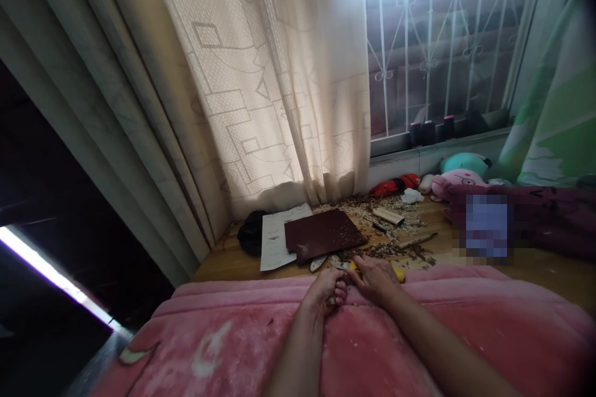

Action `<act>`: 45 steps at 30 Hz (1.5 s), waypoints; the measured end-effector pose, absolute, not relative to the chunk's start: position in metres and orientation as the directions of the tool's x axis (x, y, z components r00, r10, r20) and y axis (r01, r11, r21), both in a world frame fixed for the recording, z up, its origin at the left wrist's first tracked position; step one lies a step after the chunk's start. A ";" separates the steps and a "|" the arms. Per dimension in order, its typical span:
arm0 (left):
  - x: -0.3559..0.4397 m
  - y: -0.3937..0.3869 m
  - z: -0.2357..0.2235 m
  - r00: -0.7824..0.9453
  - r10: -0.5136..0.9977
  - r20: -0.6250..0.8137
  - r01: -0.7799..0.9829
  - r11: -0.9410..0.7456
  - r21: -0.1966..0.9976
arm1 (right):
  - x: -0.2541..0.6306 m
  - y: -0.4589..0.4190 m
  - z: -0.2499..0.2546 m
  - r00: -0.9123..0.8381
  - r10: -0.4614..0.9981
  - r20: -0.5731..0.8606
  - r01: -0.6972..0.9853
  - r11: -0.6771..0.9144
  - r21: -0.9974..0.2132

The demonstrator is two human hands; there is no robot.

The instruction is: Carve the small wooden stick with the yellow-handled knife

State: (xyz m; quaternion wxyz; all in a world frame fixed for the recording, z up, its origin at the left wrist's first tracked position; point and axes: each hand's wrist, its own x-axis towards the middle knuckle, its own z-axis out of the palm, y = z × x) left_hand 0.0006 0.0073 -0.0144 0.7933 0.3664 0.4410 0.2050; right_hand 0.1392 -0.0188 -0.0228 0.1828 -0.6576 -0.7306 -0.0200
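Across the bottom of the frame, the pink blanket (261, 338) is dotted with small specks; more debris could be caught in its pile if bits were dropped over the edge. At the lower centre, the left hand (328, 291) is curled into a fist; whether anything is clamped inside cannot be told. Just beside it, the yellow-handled tool (400, 275) is gripped by the right hand (376, 279), its far end largely hidden. Should that end be sharp, the left knuckles could be nicked by a slip, since both hands are kept so close together.

Beyond the hands, brown and pale scraps (372, 252) are strewn over the wooden surface (212, 271); they could be swept about by a careless forearm. The maroon board (326, 236), at the centre, is partly laid over a printed sheet (273, 251), and both could be shifted by a knock. Farther right, a thin stick (416, 240) and a pale block (388, 216) are loosely scattered and could be rolled or pushed away.
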 end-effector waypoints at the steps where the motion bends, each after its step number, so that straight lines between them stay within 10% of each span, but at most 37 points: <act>1: 0.001 0.007 -0.014 0.521 0.650 -0.553 -0.001 0.648 0.761 | 0.139 -0.019 -0.023 -0.067 0.957 0.284 0.968 0.130 -0.213; 34: -0.007 0.010 -0.015 0.632 0.547 -0.550 -0.011 0.715 0.699 | 0.145 -0.006 -0.025 0.138 0.935 0.328 0.952 -0.034 -0.303; 45: -0.001 0.005 -0.019 0.462 0.874 -0.148 -0.186 0.258 0.948 | 0.147 -0.007 -0.024 0.140 0.923 0.359 0.946 -0.018 -0.324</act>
